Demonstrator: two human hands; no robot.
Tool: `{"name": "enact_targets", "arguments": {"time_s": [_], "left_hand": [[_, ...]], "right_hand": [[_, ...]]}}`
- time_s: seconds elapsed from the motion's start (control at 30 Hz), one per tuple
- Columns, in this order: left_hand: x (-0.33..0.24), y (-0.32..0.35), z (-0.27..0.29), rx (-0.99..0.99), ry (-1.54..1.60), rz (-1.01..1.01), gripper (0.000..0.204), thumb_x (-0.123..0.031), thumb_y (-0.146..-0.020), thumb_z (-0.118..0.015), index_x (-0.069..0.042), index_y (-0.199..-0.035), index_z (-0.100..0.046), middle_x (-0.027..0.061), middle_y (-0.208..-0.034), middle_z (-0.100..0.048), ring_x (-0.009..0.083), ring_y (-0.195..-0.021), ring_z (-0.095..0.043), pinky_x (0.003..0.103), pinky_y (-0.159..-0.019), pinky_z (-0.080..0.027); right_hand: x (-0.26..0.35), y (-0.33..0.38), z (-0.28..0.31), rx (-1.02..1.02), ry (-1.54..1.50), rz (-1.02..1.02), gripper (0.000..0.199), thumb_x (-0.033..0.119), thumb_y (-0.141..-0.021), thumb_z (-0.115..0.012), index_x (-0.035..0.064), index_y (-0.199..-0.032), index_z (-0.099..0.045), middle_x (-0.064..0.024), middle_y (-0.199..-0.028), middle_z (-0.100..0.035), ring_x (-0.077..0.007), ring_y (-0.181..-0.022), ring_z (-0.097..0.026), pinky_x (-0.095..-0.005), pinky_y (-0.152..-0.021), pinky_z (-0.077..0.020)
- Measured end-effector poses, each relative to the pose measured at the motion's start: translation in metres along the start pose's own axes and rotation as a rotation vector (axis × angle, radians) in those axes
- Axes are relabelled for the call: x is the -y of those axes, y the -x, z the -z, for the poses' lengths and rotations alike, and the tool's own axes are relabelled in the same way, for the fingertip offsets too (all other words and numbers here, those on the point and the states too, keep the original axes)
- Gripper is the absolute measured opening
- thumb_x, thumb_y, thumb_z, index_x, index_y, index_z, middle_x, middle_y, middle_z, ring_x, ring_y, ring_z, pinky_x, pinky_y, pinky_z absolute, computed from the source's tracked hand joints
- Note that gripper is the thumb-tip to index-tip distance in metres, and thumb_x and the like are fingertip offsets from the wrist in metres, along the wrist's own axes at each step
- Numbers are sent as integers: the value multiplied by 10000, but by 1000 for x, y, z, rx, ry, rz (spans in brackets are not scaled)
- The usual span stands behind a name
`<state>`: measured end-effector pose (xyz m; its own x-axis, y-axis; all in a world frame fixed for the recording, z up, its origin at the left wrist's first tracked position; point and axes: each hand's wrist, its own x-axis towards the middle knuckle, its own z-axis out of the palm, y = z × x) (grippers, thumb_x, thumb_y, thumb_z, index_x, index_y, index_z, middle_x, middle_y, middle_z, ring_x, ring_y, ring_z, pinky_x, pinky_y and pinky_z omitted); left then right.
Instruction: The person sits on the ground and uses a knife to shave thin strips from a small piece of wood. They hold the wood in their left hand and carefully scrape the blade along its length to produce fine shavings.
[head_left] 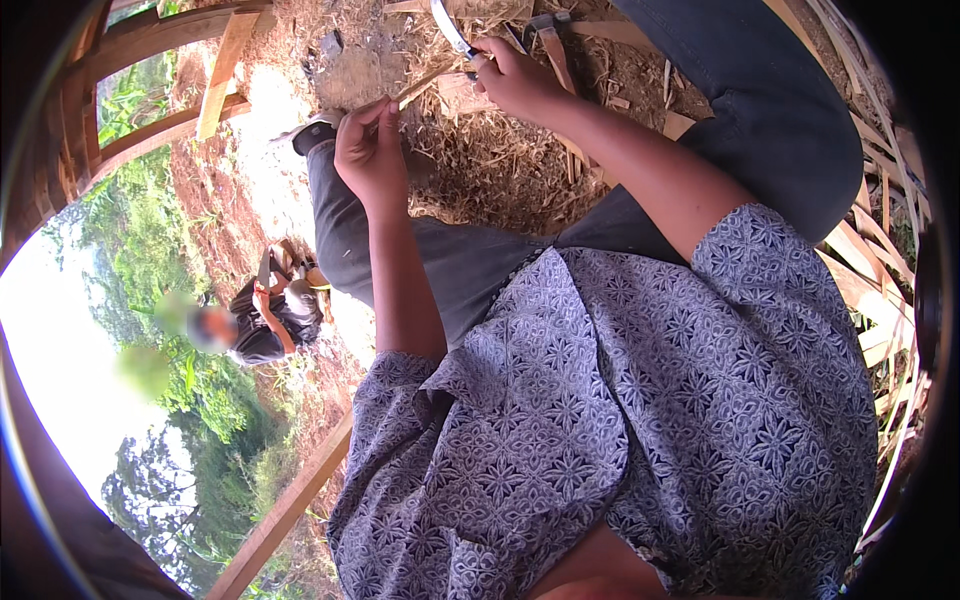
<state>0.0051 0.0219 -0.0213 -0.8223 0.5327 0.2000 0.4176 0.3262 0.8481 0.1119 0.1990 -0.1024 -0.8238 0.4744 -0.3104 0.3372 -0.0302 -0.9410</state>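
Note:
My right hand (512,80) is closed around the handle of a knife with a curved, pale blade (449,27) that points up and to the left. Between the fingertips of my left hand (372,150) is one end of a thin wooden strip (422,86). The strip slants up toward the knife, and its other end meets my right fingers; exactly how it touches the blade cannot be made out. Both hands are above the ground between my bent legs. Just beyond my right hand lies what looks like a hammer (555,52).
Wood shavings (480,175) cover the ground between my legs. Split wooden strips (868,260) pile up at the right. Wooden beams (225,75) stand at upper left, and another beam (290,505) slants at lower left. Farther left another person (275,315) sits on the soil.

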Motion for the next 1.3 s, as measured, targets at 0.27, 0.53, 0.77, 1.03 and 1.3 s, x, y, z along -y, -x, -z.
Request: {"name": "enact_targets", "arguments": {"time_s": [0.27,0.53,0.77,1.03,1.3], "left_hand": [[13,28,-16,96,135,28,158,90,-935,-721,25,-1074,-684,86,-1049,-736,134,-984,-702,280,-854,-591],[-23,56,-5,171,-66,-233,281,144,-753,-833,-34,-891,-665,104,-949,-696,189,-843,-698,285,-716,-585],[-15,63,10,218,13,-252,248,96,-742,-845,-35,-916,-726,94,-911,-695,190,-823,-710,292,-662,-583],[5,71,9,162,76,-285,239,47,-721,-833,-38,-938,-778,95,-896,-701,209,-798,-714,298,-642,-581],[-1,69,3,141,145,-229,202,32,-724,-862,-20,-890,-759,103,-859,-704,226,-790,-730,308,-639,-596]], "right_hand": [[-12,33,4,245,-130,-303,448,283,-1067,-483,115,-1472,-392,-48,-977,-569,-113,-652,-594,-291,-580,-509],[16,65,17,354,-46,-213,341,191,-1101,-489,160,-1440,-468,-26,-980,-653,-67,-721,-605,-245,-622,-490],[46,88,10,286,-47,-62,224,146,-1011,-651,68,-1220,-629,-40,-881,-722,-89,-769,-669,-272,-681,-508],[70,87,0,308,37,-107,146,160,-1039,-663,30,-982,-627,11,-847,-639,-49,-803,-592,-248,-709,-470],[40,74,5,256,114,-167,191,198,-1001,-708,16,-962,-664,-42,-804,-705,-107,-791,-698,-286,-713,-526]]}}
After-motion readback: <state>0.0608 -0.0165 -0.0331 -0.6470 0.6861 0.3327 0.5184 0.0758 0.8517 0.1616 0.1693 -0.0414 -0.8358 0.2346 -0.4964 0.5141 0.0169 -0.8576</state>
